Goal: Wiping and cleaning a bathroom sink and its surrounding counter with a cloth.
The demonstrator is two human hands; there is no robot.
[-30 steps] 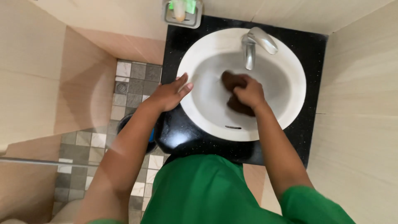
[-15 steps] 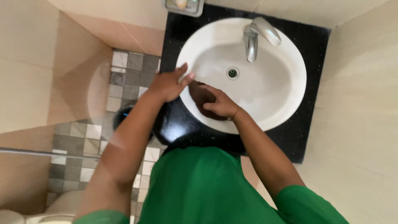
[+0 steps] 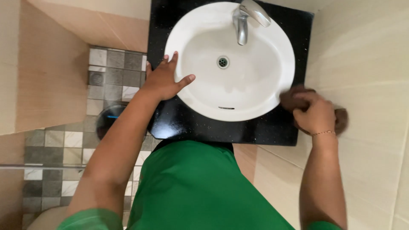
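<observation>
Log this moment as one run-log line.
left hand: flat on sink rim | right hand: holding brown cloth at counter edge

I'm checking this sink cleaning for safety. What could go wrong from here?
The right hand holds a brown cloth at the right edge of the black counter, beside the tiled wall; a hard swipe might knock the knuckles against it. The left hand leans on the rim of the white sink; if the rim is wet, it could slip.
</observation>
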